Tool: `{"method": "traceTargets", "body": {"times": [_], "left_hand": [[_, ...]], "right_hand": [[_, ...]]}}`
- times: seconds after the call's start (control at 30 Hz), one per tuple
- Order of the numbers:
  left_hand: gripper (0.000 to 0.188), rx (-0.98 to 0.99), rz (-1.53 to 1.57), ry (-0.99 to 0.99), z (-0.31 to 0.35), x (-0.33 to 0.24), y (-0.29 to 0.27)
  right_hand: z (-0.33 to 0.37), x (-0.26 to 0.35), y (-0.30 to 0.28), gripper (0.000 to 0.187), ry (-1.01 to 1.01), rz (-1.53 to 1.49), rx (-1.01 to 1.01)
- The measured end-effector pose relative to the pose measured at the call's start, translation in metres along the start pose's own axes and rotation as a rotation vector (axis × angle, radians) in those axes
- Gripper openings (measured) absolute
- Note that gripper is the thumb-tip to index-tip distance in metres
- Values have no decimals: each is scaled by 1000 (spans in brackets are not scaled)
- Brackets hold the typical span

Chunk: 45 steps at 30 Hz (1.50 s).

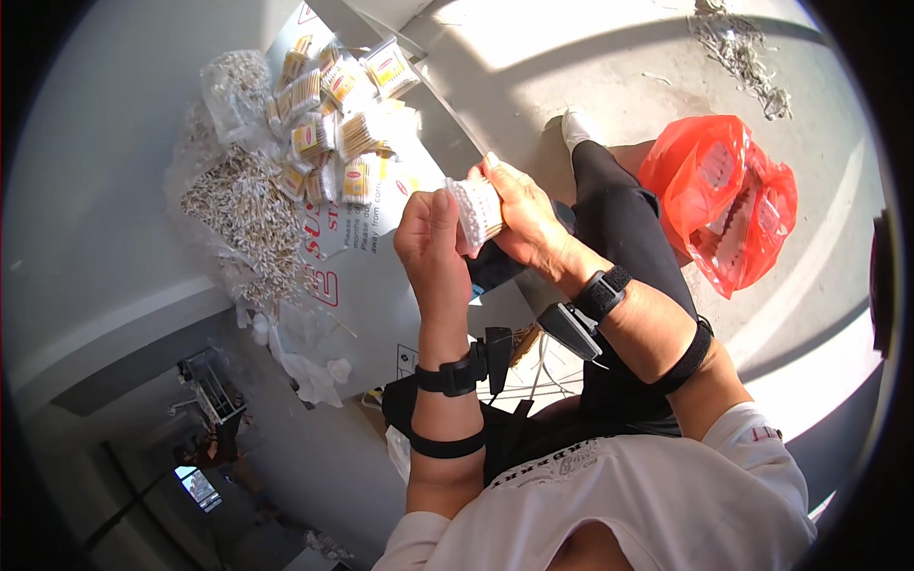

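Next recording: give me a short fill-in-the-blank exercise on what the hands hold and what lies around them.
1. Both the left hand and the right hand grip one bundle of white-tipped cotton swabs, so the number of hands on it is ____.
2. The crumpled thin plastic bag on the floor by the person's leg is coloured ____.
3. The small clear packs of cotton swabs lie in a ____ on the white printed sheet.

Missing words: two; red; pile

Red plastic bag [724, 195] beside packed swab boxes [338, 114].
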<state>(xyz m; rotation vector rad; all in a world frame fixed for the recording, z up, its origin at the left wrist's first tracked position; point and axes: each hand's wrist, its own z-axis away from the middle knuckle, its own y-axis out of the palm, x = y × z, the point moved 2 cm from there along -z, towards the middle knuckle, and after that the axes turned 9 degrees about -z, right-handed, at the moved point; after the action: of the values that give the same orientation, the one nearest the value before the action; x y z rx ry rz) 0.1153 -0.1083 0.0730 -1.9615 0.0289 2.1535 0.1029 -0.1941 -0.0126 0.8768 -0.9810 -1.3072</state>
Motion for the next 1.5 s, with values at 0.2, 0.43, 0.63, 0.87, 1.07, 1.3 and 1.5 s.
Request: {"method": "traceTargets", "body": {"times": [0.2,0.43,0.63,0.87,1.07,1.3,1.5], "left_hand": [[24,81,58,-72,20,8,-4],[19,64,116,-32,26,12,4],[18,-11,88,-7,20,6,5],[14,-38,-59,39,14,1,-7],[17,-222,-240,163,3,13,-7],[17,-450,-669,208,-17,41,-47],[15,-406,-255,74,-21,52,-54]], "right_hand": [[-4,0,0,28,0,-89,-72],[-1,0,2,27,-43,-73,-107],[0,0,1,27,-29,-36,-30],[-3,4,-3,28,-84,84,-2],[-2,3,1,37,-125,185,38],[0,14,9,61,102,143,145],[6,15,14,44,114,242,308]]}}
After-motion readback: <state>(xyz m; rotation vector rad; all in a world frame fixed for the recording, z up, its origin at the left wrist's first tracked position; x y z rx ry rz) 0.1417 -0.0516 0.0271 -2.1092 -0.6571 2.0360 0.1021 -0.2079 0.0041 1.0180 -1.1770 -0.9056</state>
